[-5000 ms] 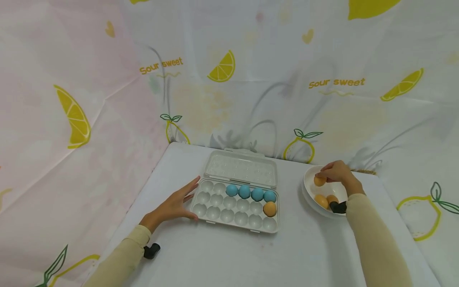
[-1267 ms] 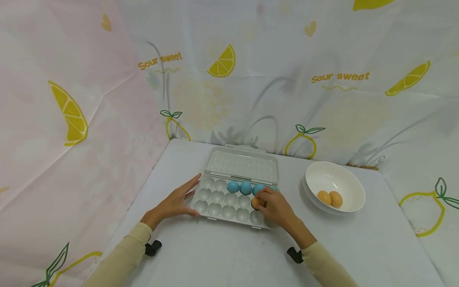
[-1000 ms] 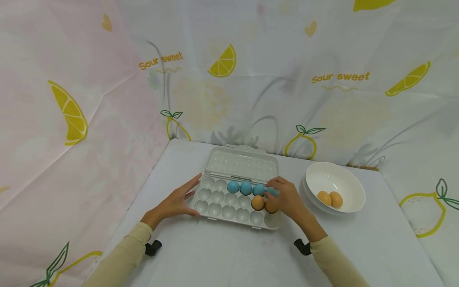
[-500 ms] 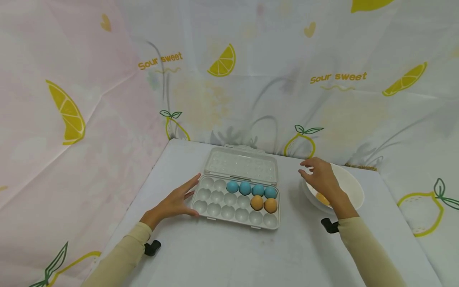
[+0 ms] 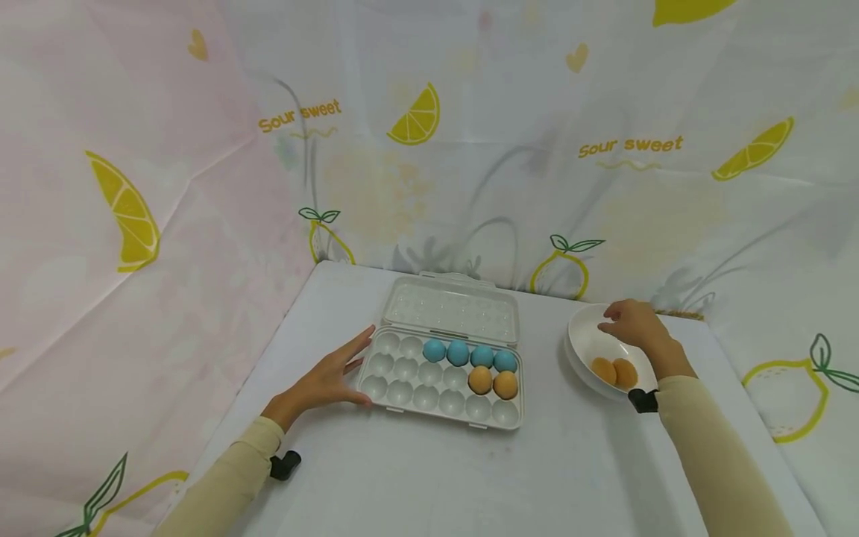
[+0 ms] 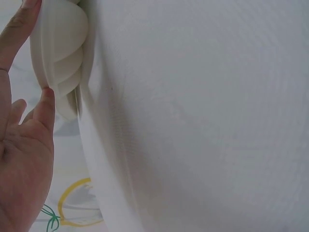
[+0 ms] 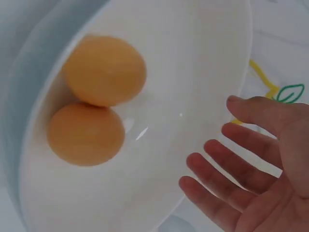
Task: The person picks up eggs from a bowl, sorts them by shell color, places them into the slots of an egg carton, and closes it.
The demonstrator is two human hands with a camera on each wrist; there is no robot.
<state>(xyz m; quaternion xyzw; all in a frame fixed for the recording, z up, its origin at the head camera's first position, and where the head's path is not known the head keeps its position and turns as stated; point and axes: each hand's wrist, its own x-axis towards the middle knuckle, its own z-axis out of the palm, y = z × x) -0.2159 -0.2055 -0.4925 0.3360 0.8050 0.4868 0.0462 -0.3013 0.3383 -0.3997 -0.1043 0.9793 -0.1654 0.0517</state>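
Right hand [image 5: 636, 326] shifted across bowl [image 5: 587, 337], its wrist view alone showing splayed fingers [image 7: 239, 165]; wide left hand [image 5: 327, 382] touches carton [image 5: 426, 396].

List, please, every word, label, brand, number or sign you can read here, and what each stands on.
"Sour sweet": lemon-print backdrop, left of centre.
"Sour sweet": same backdrop, further right.
Brownish marks by the table's far right corner: too small and blurred to read.
No text shows on the plastic egg carton or white bowl.
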